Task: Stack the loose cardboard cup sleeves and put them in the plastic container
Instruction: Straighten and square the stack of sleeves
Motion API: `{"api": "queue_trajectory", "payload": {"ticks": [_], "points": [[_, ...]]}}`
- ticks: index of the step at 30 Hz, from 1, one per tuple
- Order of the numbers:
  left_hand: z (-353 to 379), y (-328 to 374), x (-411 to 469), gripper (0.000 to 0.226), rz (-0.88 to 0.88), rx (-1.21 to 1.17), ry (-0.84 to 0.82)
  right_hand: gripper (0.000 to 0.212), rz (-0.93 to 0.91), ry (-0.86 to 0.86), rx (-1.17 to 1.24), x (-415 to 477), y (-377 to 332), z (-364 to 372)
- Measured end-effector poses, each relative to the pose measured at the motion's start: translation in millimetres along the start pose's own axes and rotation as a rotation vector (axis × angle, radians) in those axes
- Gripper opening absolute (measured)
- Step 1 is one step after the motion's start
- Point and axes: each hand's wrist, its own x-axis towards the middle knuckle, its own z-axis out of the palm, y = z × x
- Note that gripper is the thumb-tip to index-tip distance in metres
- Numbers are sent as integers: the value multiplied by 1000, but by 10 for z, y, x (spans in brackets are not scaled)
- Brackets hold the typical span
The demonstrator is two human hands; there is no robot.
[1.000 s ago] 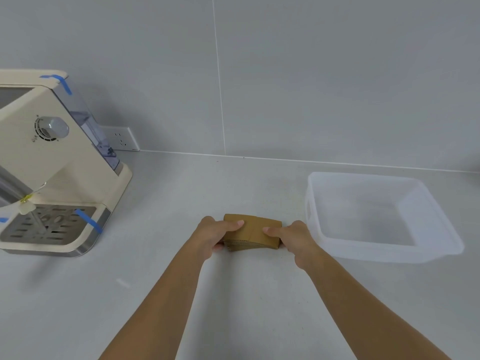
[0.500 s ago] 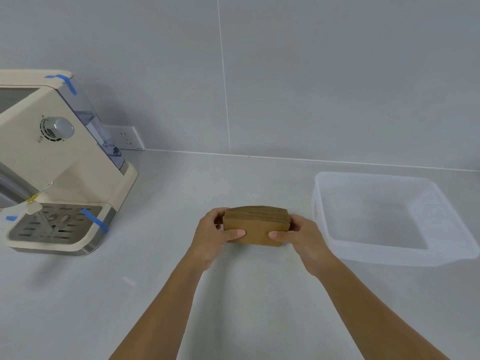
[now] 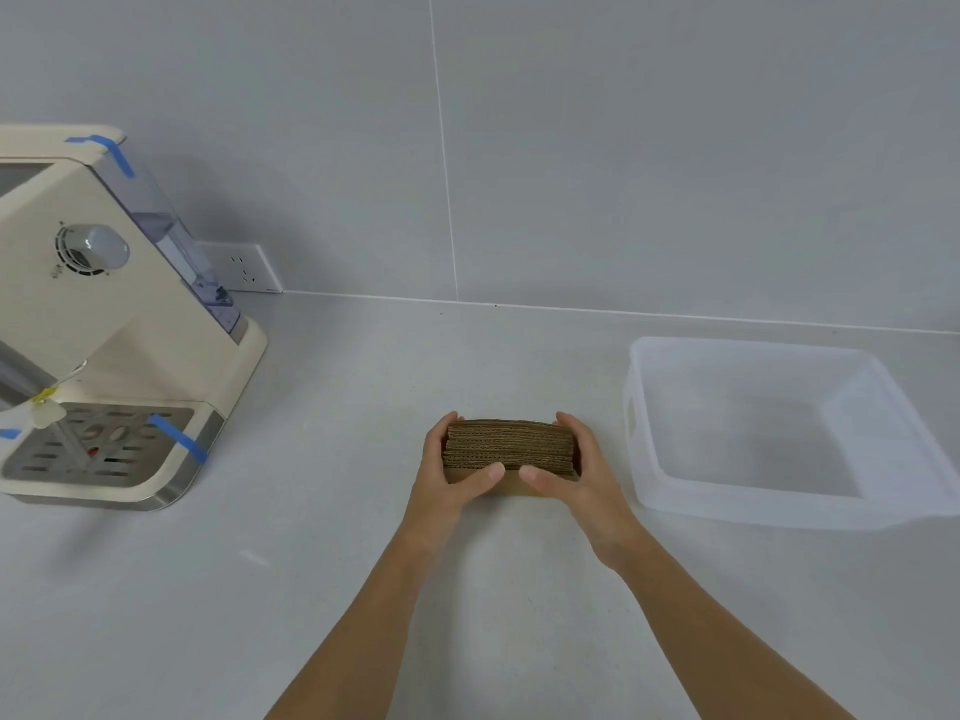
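Observation:
A stack of brown cardboard cup sleeves (image 3: 510, 445) stands on edge on the grey counter, its corrugated edges facing up. My left hand (image 3: 451, 475) clasps the stack's left end and my right hand (image 3: 579, 472) clasps its right end, thumbs on the near face. The translucent plastic container (image 3: 644, 462) sits just right of my right hand, with nothing visible inside it.
A cream coffee machine (image 3: 104, 324) with blue tape strips stands at the left on the counter. A wall socket (image 3: 244, 267) is behind it. The tiled wall rises along the counter's far edge.
The stack was lying flat between my hands a second ago; I have tipped it up onto its edge so the corrugated edges now face up. Both hands keep their hold.

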Motion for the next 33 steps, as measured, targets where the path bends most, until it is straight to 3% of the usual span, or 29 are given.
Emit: {"api": "queue_trajectory", "payload": {"ticks": [5,10,15,19,24,33], "points": [[41,-23,60,47,36,-102,55,53,-65,129,85,51,67,106],[102,-18,108,9,19,-65,209,17,-127,337,108,166,109,274],[264,2,148,15,14,-30,366,24,-142,492,89,245,123,380],[347,63,131,16,86,-52,422,29,-198,521,91,261,64,377],[333,138,116,21,188,-107,459,25,-285,497,69,221,-40,376],[325,2,80,22,90,-72,408,12,-179,476,81,223,124,348]]}}
